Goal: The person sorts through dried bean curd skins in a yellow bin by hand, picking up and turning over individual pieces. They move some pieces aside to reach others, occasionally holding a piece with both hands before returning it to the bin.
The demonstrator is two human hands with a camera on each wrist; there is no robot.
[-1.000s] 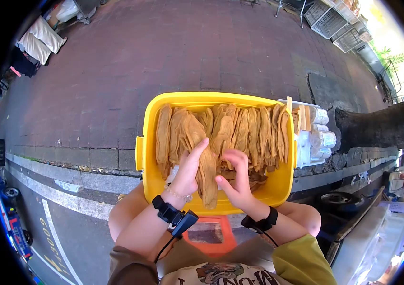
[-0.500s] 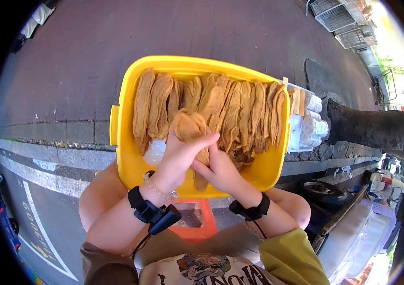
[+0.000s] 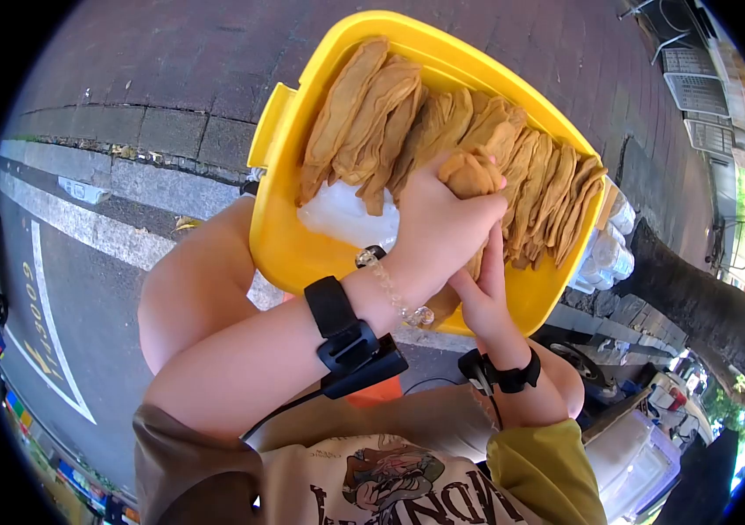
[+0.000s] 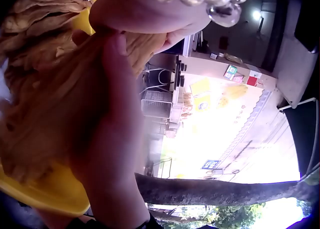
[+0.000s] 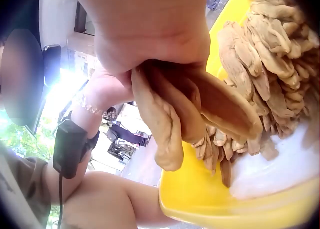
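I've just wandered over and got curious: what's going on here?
A person grips a bundle of brown strips with the left hand, while the right hand holds it lower down. They hold it over a yellow tub. More strips are lined up along the tub's far side.

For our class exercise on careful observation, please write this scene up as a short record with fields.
Setting: outdoors, on paved ground
Container: yellow tub
Contents: a row of long, wrinkled tan pieces; translucent whitish material at the bottom
Left hand: grips a bundle of similar pieces
Right hand: grips the same bundle, closer to the body
Worn: bead bracelet on the left wrist; black strap on each wrist
Nearby: tree trunk
Unclear: what the pieces are
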